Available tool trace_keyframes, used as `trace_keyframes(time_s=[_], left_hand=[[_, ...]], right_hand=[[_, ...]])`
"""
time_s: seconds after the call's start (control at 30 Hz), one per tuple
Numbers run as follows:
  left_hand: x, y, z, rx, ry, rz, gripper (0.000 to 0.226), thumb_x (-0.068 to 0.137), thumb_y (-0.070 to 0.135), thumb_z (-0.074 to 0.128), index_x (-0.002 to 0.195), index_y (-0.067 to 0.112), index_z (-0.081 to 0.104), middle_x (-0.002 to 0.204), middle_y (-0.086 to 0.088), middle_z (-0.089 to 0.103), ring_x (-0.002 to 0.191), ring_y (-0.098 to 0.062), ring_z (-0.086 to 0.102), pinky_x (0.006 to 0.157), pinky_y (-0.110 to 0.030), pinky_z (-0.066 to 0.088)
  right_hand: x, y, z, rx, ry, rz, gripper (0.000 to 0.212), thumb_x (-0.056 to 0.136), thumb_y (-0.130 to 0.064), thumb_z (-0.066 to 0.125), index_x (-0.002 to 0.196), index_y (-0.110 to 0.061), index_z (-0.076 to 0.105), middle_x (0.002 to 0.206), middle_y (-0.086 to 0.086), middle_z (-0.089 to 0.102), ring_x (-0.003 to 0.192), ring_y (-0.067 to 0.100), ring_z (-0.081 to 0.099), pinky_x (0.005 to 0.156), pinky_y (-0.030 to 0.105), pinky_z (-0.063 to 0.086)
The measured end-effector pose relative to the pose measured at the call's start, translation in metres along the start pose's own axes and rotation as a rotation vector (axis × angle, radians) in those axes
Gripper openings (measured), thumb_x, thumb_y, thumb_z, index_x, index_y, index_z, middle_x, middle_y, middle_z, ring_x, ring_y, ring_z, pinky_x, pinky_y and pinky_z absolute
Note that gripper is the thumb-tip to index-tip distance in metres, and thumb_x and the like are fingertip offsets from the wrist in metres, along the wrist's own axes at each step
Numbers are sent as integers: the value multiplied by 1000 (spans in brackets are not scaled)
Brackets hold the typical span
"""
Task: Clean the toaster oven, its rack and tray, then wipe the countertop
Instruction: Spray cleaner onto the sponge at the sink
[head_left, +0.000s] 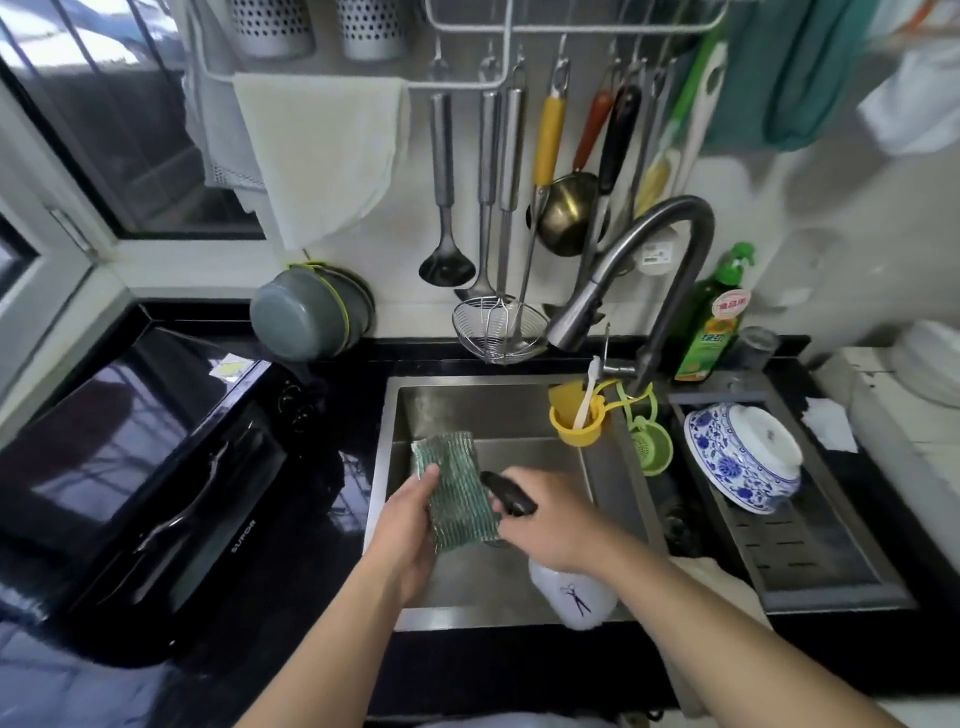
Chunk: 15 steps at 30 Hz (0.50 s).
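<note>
Over the steel sink (395, 467), my left hand (405, 535) holds a green ribbed scrubbing cloth (457, 493) upright, thumb on its front. My right hand (556, 525) grips a white spray bottle (571, 597) by its black trigger head (506, 493), whose nozzle points at the cloth from close by. The black toaster oven (130, 467) stands on the dark countertop (322, 493) to the left with its door closed. Rack and tray are not visible.
A grey faucet (623, 280) arches over the sink's back right. A yellow cup (576, 421) and a green strainer (652, 447) hang at the sink edge. A blue-white bowl (743, 457) lies on the drain tray on the right, dish soap (711, 322) behind. Utensils hang on the wall.
</note>
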<state>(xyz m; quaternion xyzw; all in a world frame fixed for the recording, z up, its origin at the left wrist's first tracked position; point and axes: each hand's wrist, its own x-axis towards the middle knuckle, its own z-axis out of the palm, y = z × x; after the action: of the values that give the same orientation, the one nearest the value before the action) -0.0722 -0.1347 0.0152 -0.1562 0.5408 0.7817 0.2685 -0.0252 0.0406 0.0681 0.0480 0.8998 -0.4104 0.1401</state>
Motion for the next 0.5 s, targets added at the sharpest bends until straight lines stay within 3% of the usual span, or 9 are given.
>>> trace_keyframes(time_s=[0.07, 0.2, 0.3, 0.5], left_hand=[[2, -1, 8, 27, -14, 10, 34, 111, 24, 41, 125, 4, 64, 116, -24, 72, 95, -33, 73, 85, -45, 58], [4, -8, 13, -21, -61, 0, 34, 110, 20, 41, 131, 6, 65, 126, -29, 67, 104, -37, 66, 94, -53, 50], [4, -7, 19, -98, -76, 2, 35, 109, 19, 40, 131, 5, 63, 124, -25, 68, 105, -35, 66, 92, -48, 50], [9, -5, 21, -197, -66, -28, 39, 108, 25, 40, 135, 5, 61, 126, -21, 70, 106, -32, 70, 95, -45, 50]], right_hand=[[2, -4, 4, 43, 63, 34, 19, 69, -29, 60, 83, -16, 62, 78, 7, 67, 75, 28, 63, 61, 39, 48], [6, -11, 8, 36, 147, 63, 14, 73, -24, 64, 77, -11, 66, 71, 7, 67, 67, 25, 61, 53, 33, 41], [6, -12, 10, -35, 187, 108, 16, 75, -25, 61, 71, -10, 62, 64, 4, 63, 60, 23, 56, 50, 29, 36], [9, -8, 9, 0, 185, 106, 10, 73, -24, 60, 76, -15, 63, 68, 1, 64, 71, 26, 61, 57, 31, 42]])
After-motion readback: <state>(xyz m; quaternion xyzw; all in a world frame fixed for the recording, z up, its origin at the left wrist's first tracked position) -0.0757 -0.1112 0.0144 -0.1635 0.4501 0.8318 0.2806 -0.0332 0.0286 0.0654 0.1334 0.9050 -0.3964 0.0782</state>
